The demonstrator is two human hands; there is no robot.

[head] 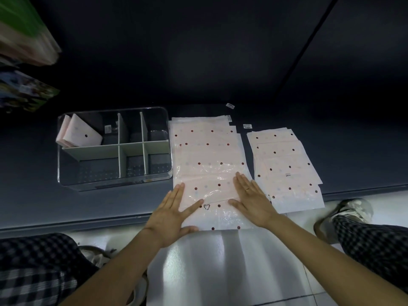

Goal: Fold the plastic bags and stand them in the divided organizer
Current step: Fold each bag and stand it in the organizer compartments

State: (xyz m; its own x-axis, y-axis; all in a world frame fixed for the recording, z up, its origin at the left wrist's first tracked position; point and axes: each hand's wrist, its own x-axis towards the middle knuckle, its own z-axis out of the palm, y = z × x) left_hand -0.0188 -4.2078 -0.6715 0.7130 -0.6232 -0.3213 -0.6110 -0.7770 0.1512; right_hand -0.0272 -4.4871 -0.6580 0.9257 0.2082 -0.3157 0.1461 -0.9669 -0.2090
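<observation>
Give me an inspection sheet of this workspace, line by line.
Surface: dark mat, near edge over pale floor.
Job's things: clear divided organizer with folded bags leaning in its far-left compartment; large dotted bag stack in the middle; smaller bag stack to its right.
Clutter: loose labels.
Hands: left hand and right hand press flat on the large stack.
Cables: nothing seen.
Surroundings: checked trousers, shoe, blurred packages far left.

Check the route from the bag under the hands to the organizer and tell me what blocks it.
Nothing visible does. Both the left hand and right hand lie flat on the top bag; the divided organizer sits just to its left on the dark surface, with only bare surface between them.
</observation>
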